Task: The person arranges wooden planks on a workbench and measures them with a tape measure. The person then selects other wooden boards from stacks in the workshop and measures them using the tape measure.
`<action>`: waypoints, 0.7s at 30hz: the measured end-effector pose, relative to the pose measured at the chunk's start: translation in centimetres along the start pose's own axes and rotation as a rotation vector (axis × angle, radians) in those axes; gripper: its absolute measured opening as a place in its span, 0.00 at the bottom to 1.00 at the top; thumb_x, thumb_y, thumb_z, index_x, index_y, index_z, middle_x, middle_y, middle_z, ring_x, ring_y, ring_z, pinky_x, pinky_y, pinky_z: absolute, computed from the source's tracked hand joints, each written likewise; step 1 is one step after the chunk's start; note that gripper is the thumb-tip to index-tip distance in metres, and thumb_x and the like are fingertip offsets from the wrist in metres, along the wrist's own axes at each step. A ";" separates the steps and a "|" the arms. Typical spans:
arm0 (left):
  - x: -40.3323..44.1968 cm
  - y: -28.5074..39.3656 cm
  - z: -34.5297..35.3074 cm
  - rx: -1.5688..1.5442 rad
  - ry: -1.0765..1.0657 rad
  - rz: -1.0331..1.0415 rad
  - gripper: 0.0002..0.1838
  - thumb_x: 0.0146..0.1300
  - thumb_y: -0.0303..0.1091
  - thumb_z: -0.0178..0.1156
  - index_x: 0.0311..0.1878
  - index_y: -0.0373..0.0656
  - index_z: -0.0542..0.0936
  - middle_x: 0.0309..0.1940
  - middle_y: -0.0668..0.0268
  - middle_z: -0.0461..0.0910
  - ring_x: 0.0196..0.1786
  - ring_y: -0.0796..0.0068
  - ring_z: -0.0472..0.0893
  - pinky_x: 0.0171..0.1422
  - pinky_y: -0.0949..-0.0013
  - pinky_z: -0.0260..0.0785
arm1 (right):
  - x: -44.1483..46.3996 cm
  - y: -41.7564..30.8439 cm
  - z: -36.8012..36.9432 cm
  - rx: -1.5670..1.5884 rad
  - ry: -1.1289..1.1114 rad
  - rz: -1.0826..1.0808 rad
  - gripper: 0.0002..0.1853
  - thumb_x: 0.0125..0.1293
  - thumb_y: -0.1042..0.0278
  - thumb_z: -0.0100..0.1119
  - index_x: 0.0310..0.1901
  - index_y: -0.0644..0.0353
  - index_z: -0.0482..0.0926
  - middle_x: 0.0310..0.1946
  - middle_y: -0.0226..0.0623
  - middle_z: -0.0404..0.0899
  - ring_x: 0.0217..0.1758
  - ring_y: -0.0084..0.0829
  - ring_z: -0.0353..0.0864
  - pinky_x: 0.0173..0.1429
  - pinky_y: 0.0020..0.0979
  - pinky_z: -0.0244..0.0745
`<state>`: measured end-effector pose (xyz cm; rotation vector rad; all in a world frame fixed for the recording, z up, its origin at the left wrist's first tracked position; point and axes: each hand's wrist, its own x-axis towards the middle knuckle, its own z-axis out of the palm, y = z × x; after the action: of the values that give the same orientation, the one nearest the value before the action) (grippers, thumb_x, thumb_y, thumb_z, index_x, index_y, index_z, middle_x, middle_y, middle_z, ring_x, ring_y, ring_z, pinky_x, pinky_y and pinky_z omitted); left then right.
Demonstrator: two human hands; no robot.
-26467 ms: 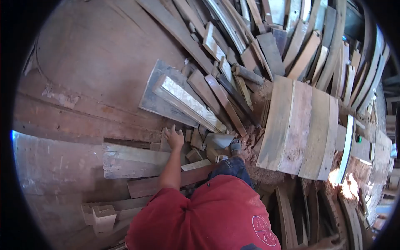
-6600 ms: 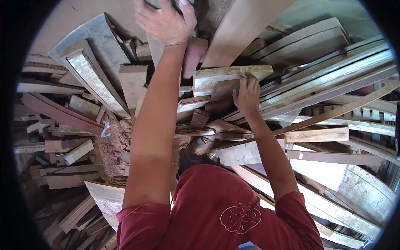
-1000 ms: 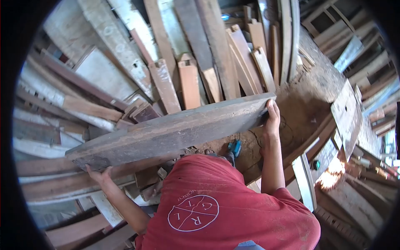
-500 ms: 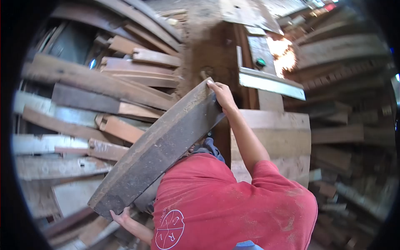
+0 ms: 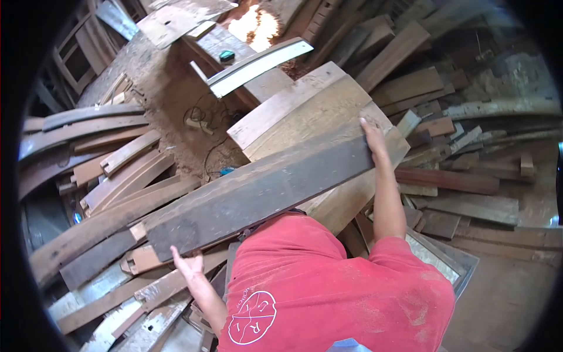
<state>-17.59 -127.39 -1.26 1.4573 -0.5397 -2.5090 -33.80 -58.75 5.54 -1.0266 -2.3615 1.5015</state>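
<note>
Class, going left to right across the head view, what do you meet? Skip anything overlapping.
Pale bluish board, left hand, small green object, right hand, reddish-brown plank. The dark plank spans hand to hand, so it is omitted.

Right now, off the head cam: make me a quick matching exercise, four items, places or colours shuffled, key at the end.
Column 1
1. held board
2. left hand
3. small green object
4. right hand

Column 2
A. near the white strip, towards the top of the picture
B. at the board's right, higher end in the picture
C. dark grey face, slanting across the middle of the picture
D. at the board's left, lower end in the picture

Pairs: 1-C, 2-D, 3-A, 4-B
</note>
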 end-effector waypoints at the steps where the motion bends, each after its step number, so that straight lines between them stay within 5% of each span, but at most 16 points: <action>1: 0.4 -1.7 2.2 -0.018 0.028 -0.063 0.28 0.62 0.49 0.74 0.59 0.45 0.78 0.53 0.67 0.83 0.52 0.64 0.80 0.58 0.58 0.77 | 0.4 2.0 -2.0 -0.029 0.045 0.027 0.34 0.70 0.39 0.60 0.50 0.72 0.86 0.44 0.44 0.87 0.50 0.31 0.83 0.57 0.33 0.74; 6: 1.4 -8.6 9.0 0.250 0.003 -0.148 0.28 0.63 0.50 0.73 0.59 0.43 0.77 0.52 0.62 0.79 0.55 0.63 0.78 0.64 0.56 0.75 | -0.2 11.6 -10.2 -0.148 0.198 0.204 0.41 0.69 0.31 0.55 0.57 0.70 0.82 0.58 0.55 0.83 0.66 0.44 0.79 0.69 0.39 0.68; 8: 1.8 -10.8 11.7 0.335 -0.017 -0.192 0.33 0.65 0.47 0.71 0.66 0.41 0.72 0.62 0.57 0.75 0.64 0.61 0.75 0.71 0.56 0.71 | -1.3 15.2 -12.4 -0.072 0.267 0.383 0.41 0.71 0.34 0.58 0.56 0.76 0.81 0.56 0.48 0.84 0.60 0.33 0.80 0.66 0.36 0.69; 12: 1.7 -14.6 18.5 0.589 -0.262 -0.272 0.27 0.78 0.44 0.55 0.70 0.36 0.66 0.68 0.54 0.69 0.73 0.56 0.67 0.83 0.52 0.57 | -6.3 21.8 -14.4 0.123 0.484 0.550 0.49 0.68 0.25 0.53 0.64 0.73 0.77 0.64 0.50 0.79 0.66 0.44 0.78 0.70 0.41 0.68; 21: 5.6 -24.2 30.9 0.920 -0.491 -0.354 0.31 0.72 0.42 0.59 0.70 0.33 0.65 0.72 0.51 0.66 0.75 0.54 0.65 0.84 0.51 0.51 | -17.2 28.9 -14.9 0.322 0.792 0.789 0.49 0.65 0.22 0.55 0.63 0.70 0.78 0.64 0.48 0.78 0.63 0.43 0.79 0.68 0.41 0.70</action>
<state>-46.71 -100.49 -1.50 1.1748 -1.8567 -3.0883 -0.48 -50.98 -8.02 -2.0841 -1.1722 1.2155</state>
